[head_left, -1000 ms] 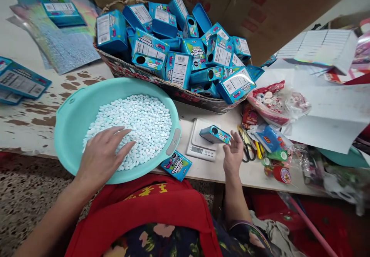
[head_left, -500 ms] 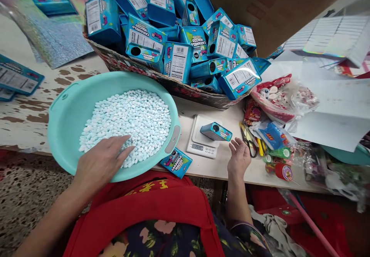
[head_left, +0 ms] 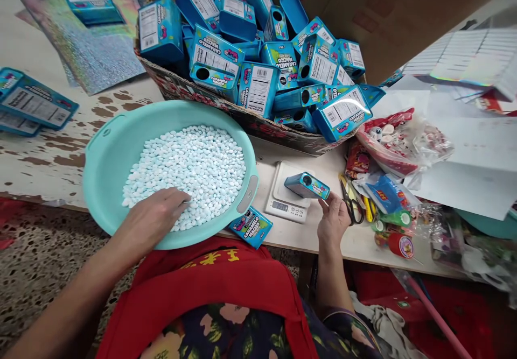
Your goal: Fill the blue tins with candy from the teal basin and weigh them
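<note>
A blue candy box (head_left: 307,185) stands on the small white scale (head_left: 283,208), its holed narrow side uppermost and its right end reaching past the scale's right edge. At that end is the right hand (head_left: 334,220), palm up, fingers loosely curled with the tips against or just beside the box; whether they pinch it cannot be told.

Left of the scale sits the turquoise basin (head_left: 107,170), its grey handle patch just beside the scale. Within the basin the left hand (head_left: 155,216) is over the pale candies (head_left: 205,165), fingers bent and bunched, tips at the pile; any candies inside the grip are hidden.

A second blue box (head_left: 254,229) lies left and forward of the scale, beside the basin's rim, at the front edge of the table (head_left: 266,149). That edge runs close in front of the scale. Behind the scale, a strip of tabletop separates it from a carton (head_left: 286,134) heaped with more boxes. To the scale's right, past the right hand, scissors (head_left: 348,193) limit the sideways room.
</note>
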`<state>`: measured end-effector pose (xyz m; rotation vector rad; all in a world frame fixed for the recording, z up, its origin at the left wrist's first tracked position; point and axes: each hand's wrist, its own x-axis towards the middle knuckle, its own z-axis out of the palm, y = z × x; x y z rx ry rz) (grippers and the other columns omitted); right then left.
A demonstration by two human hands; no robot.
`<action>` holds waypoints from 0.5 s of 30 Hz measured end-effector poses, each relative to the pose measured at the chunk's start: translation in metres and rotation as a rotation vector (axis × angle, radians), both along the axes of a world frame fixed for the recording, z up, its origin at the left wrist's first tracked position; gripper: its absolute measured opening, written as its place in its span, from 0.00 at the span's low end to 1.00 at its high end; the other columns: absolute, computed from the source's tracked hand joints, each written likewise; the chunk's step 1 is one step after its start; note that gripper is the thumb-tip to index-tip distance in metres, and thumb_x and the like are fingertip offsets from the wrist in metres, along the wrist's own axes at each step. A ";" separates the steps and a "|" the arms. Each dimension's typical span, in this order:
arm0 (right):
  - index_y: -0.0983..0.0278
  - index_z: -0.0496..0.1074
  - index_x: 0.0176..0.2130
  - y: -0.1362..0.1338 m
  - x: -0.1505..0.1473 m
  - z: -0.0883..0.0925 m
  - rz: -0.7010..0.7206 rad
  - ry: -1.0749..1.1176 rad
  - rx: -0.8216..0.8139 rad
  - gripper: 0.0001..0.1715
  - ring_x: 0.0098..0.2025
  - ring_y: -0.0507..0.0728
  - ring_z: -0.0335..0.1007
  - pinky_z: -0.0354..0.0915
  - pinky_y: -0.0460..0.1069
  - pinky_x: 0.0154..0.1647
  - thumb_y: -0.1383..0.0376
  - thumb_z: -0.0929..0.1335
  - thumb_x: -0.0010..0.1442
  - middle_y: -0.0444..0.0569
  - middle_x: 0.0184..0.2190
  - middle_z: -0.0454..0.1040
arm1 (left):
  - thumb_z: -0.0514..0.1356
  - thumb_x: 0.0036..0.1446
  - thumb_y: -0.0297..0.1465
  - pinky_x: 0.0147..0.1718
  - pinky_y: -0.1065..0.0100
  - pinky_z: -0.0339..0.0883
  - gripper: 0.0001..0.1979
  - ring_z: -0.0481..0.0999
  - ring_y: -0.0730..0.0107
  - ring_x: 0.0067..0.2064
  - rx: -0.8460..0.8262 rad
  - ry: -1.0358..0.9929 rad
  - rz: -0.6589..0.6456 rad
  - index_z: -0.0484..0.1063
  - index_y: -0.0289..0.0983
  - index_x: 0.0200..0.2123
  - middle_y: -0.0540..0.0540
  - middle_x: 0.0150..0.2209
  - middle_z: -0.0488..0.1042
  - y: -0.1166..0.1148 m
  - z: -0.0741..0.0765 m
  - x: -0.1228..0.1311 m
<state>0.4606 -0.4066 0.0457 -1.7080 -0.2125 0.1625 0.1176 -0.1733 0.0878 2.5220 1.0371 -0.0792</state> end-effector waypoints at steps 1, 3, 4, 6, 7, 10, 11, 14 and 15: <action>0.65 0.73 0.41 0.000 0.000 0.000 0.004 0.000 -0.005 0.25 0.41 0.54 0.73 0.70 0.54 0.47 0.46 0.67 0.59 0.50 0.40 0.75 | 0.45 0.64 0.40 0.36 0.64 0.67 0.18 0.75 0.59 0.44 -0.004 -0.045 0.006 0.73 0.41 0.39 0.44 0.42 0.77 0.001 0.003 0.000; 0.65 0.73 0.41 0.000 0.000 -0.001 0.011 -0.001 -0.003 0.25 0.41 0.55 0.73 0.70 0.55 0.47 0.47 0.67 0.59 0.50 0.40 0.75 | 0.47 0.63 0.43 0.36 0.64 0.67 0.18 0.76 0.59 0.43 -0.043 -0.155 0.068 0.73 0.41 0.39 0.45 0.42 0.77 0.004 0.010 0.001; 0.65 0.73 0.41 0.000 0.001 -0.001 0.018 -0.005 0.006 0.25 0.41 0.55 0.73 0.70 0.55 0.47 0.47 0.67 0.59 0.50 0.40 0.75 | 0.50 0.62 0.44 0.37 0.64 0.67 0.17 0.76 0.59 0.42 -0.095 -0.206 0.133 0.74 0.41 0.38 0.46 0.41 0.78 0.005 0.014 0.001; 0.65 0.73 0.44 0.001 0.001 -0.002 0.058 -0.032 0.034 0.25 0.44 0.56 0.73 0.69 0.55 0.47 0.47 0.67 0.59 0.51 0.42 0.75 | 0.58 0.56 0.45 0.35 0.65 0.68 0.14 0.76 0.61 0.39 -0.270 -0.313 0.316 0.74 0.41 0.35 0.47 0.38 0.78 0.010 0.021 0.001; 0.65 0.73 0.46 0.003 0.001 -0.002 0.098 -0.059 0.049 0.26 0.46 0.57 0.72 0.69 0.56 0.48 0.47 0.67 0.59 0.52 0.44 0.74 | 0.61 0.53 0.44 0.34 0.66 0.69 0.13 0.75 0.63 0.37 -0.377 -0.390 0.422 0.74 0.41 0.34 0.47 0.36 0.78 0.013 0.023 0.000; 0.64 0.71 0.52 0.009 0.000 -0.001 0.266 -0.168 0.059 0.31 0.53 0.61 0.69 0.66 0.58 0.54 0.49 0.71 0.55 0.55 0.51 0.72 | 0.60 0.56 0.43 0.30 0.67 0.69 0.16 0.73 0.67 0.34 -0.682 -0.653 0.658 0.73 0.38 0.41 0.43 0.39 0.77 0.023 0.027 -0.001; 0.64 0.70 0.54 0.011 0.000 0.000 0.311 -0.199 0.056 0.33 0.55 0.62 0.68 0.64 0.58 0.56 0.50 0.72 0.54 0.56 0.52 0.72 | 0.57 0.59 0.43 0.28 0.68 0.68 0.17 0.72 0.68 0.33 -0.746 -0.707 0.686 0.71 0.38 0.44 0.42 0.41 0.76 0.027 0.028 0.000; 0.64 0.70 0.55 0.018 0.000 0.003 0.364 -0.232 0.051 0.35 0.55 0.62 0.67 0.61 0.58 0.59 0.50 0.73 0.53 0.56 0.53 0.71 | 0.53 0.62 0.43 0.21 0.71 0.60 0.18 0.66 0.74 0.26 -0.858 -0.642 0.684 0.71 0.36 0.44 0.40 0.38 0.76 0.032 0.028 0.002; 0.64 0.70 0.54 0.019 0.000 0.003 0.363 -0.226 0.051 0.35 0.55 0.63 0.68 0.61 0.59 0.60 0.50 0.73 0.52 0.56 0.53 0.71 | 0.54 0.61 0.43 0.19 0.71 0.58 0.18 0.64 0.75 0.24 -0.865 -0.588 0.655 0.72 0.35 0.42 0.41 0.36 0.75 0.032 0.028 0.004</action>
